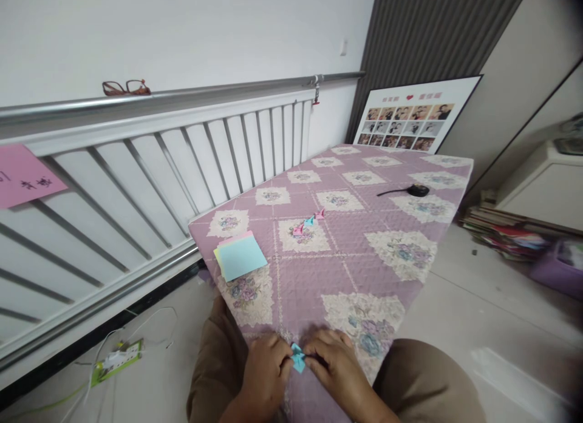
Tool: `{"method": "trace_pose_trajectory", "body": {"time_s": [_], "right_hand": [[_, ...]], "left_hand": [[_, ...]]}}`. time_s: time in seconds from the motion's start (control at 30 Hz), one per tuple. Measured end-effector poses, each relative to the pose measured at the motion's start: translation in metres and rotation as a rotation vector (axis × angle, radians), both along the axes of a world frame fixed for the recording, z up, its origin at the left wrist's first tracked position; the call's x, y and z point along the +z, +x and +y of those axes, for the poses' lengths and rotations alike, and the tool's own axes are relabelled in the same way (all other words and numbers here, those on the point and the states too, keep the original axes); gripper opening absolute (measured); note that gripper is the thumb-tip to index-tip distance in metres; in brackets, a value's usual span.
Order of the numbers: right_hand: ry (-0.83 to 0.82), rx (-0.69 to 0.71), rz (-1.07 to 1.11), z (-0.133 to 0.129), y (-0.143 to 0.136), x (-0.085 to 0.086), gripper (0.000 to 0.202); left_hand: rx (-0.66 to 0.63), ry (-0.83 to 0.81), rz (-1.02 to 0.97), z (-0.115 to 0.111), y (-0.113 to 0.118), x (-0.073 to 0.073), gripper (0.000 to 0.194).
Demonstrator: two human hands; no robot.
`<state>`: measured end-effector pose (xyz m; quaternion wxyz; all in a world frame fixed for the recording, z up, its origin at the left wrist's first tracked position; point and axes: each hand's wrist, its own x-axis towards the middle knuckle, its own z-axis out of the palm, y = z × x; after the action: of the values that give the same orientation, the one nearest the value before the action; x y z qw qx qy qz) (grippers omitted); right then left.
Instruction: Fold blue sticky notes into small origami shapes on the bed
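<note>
A small folded piece of light-blue paper [298, 358] is between my two hands, just over the near end of the table. My left hand [268, 369] pinches its left side between thumb and fingers. On the right side, the thumb and fingers of my right hand [334, 363] are closed on it too. Farther up the cloth, a few small folded paper figures stand in a slanting row: a pink one [298, 230], a blue one [309, 221] and another pink one [320, 214]. A stack of square paper sheets [241, 258], blue on top, lies near the left edge.
The purple flowered tablecloth [314, 271] covers a narrow table beside a white radiator [182, 162]. A black round object with a strap [418, 190] lies at the far right. Glasses [126, 87] rest on the pipe. A power strip [117, 362] with cables is on the floor at left.
</note>
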<state>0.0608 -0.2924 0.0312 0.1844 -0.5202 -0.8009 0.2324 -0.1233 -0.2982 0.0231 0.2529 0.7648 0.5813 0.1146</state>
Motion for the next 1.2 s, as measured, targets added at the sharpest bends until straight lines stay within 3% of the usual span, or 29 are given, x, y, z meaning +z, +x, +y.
{"method": "trace_pose_trajectory", "body": {"time_s": [0.27, 0.57, 0.77, 1.2], "right_hand": [[0.075, 0.001, 0.009, 0.0, -0.008, -0.009, 0.007], [0.036, -0.002, 0.374, 0.005, 0.003, -0.023, 0.022], [-0.041, -0.104, 0.595, 0.006, 0.007, -0.02, 0.026], [-0.115, -0.243, 0.536, 0.004, 0.008, -0.021, 0.022]], "left_hand": [[-0.037, 0.059, -0.014, 0.002, 0.0, -0.009, 0.015], [0.09, 0.083, -0.49, 0.005, -0.004, -0.012, 0.018], [0.241, 0.05, -0.639, 0.004, 0.004, -0.017, 0.018], [0.382, -0.01, -0.605, 0.01, 0.012, -0.015, 0.016]]}}
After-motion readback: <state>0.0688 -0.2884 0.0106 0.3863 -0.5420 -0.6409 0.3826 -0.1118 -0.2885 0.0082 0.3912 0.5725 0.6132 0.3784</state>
